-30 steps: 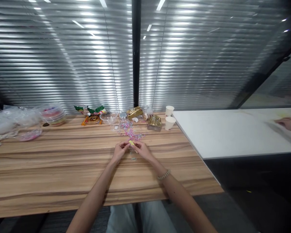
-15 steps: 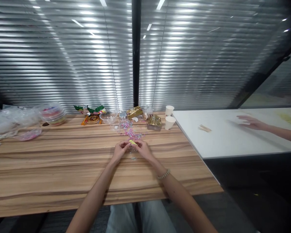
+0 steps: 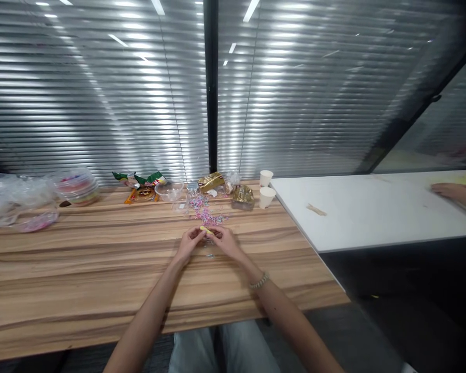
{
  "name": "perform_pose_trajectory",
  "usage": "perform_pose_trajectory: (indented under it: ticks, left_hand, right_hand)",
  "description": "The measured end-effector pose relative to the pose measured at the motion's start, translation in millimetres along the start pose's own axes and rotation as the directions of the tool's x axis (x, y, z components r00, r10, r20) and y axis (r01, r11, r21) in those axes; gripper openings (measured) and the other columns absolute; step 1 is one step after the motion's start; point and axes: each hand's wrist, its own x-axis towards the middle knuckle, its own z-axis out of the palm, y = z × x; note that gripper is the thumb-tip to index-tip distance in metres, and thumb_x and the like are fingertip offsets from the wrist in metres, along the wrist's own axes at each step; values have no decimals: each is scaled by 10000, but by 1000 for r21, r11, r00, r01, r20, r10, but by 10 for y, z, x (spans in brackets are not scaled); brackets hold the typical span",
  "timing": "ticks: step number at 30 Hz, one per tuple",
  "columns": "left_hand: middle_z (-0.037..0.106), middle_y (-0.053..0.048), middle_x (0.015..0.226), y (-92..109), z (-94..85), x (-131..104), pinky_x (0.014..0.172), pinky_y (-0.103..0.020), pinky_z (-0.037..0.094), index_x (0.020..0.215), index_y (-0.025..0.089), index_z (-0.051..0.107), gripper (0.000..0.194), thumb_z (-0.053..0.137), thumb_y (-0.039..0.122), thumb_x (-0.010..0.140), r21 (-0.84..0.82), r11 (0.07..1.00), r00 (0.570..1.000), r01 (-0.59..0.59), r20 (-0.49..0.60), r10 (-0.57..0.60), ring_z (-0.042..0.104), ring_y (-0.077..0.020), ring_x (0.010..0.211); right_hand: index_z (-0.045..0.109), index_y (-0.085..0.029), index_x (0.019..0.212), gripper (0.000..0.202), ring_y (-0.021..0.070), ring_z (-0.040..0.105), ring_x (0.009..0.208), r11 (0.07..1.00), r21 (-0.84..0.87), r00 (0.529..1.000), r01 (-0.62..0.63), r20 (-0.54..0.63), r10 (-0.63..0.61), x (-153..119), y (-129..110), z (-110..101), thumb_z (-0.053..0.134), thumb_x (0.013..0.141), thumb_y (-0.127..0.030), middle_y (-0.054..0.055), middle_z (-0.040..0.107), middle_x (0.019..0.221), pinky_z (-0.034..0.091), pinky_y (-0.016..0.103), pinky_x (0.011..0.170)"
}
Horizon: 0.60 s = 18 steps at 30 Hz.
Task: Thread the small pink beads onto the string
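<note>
My left hand (image 3: 189, 243) and my right hand (image 3: 226, 241) meet above the wooden table, fingertips closed in a pinch. Between them they hold a small, soft-looking yellow strip (image 3: 206, 230), too small to name more exactly. Just beyond my fingers lies a scattered heap of tiny pink, purple and pale pieces (image 3: 208, 216), perhaps beads. A few more pale bits (image 3: 209, 255) rest on the wood close to my wrists. A beaded bracelet (image 3: 260, 281) circles my right wrist.
Along the back stand a clear bowl (image 3: 170, 191), gold wrappers (image 3: 243, 197), green snack bags (image 3: 149, 179) and two paper cups (image 3: 267, 197). Stacked plastic tubs (image 3: 76, 186) and clear bags (image 3: 13, 194) sit left. Thin sticks (image 3: 316, 209) lie on the white table (image 3: 349, 228), where a co-worker's hand (image 3: 446, 190) rests.
The co-worker's hand has moved away to the right, towards something yellow. The view has shifted slightly. My hands keep pinching the yellow strip, which sits at a slightly different angle.
</note>
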Motion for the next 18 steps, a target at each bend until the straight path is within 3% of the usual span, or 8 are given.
perform_pose_trajectory:
  ticks: [2,5,7,10,12,13,15,18]
  left_hand:
    - [668,-47,787,27,0,5,650,-225,461,788,141,659,292,747,350,604,-57,998,999,-2,-49,-1,600,-144,710]
    - [662,-38,777,52,-10,28,701,-243,468,760,137,642,316,768,354,568,-178,984,991,-9,-130,-15,606,-141,726]
    - [661,-32,763,57,-21,44,731,-256,471,755,137,628,317,772,345,564,-256,967,987,-1,-155,-40,616,-138,729]
    - [664,-31,758,56,-38,66,708,-255,483,771,147,608,279,753,319,606,-363,931,981,33,-168,-100,634,-145,740]
    - [669,-34,772,52,-47,79,674,-260,496,798,156,595,238,718,305,659,-434,899,976,68,-158,-150,646,-159,754]
    - [670,-36,778,49,-50,84,659,-264,503,806,159,588,212,697,298,688,-460,883,973,87,-150,-175,650,-163,753]
    - [670,-34,786,42,-58,91,613,-257,512,816,161,579,165,652,287,737,-480,869,966,122,-142,-214,651,-152,703]
    - [665,-18,798,39,-72,88,449,-192,452,858,176,568,150,607,297,779,-452,879,963,150,-136,-234,608,-99,550]
  right_hand:
    - [671,-203,993,299,186,630,831,1000,-13,1000,10,-4,-10,29,-72,-103,559,799,-400,63,684,977,514,302,697]
    - [681,-178,947,335,197,631,810,998,-60,987,-13,-161,4,70,-101,-491,544,798,-445,89,685,958,509,330,722]
    - [682,-151,926,372,224,621,840,987,-155,946,-46,-324,-7,53,-10,-914,552,778,-467,114,683,949,490,364,767]
    - [671,-108,937,399,253,607,856,920,-329,838,-212,-545,-2,-82,297,-1689,490,801,-436,151,676,932,466,393,795]
    - [660,-65,951,372,275,583,901,769,-498,759,-400,-650,-25,-230,553,-2198,441,816,-333,188,654,959,434,417,846]
    - [646,-39,980,362,291,554,968,664,-578,741,-475,-669,-52,-310,677,-2427,426,813,-272,209,631,1007,408,429,884]
    - [604,-14,1057,366,317,475,1091,451,-694,752,-561,-655,-73,-460,893,-2810,416,796,-186,232,579,1091,368,451,923]
    - [536,-74,1178,400,357,332,1218,180,-819,826,-545,-561,-53,-606,1117,-3198,433,811,-192,234,454,1257,371,478,894]
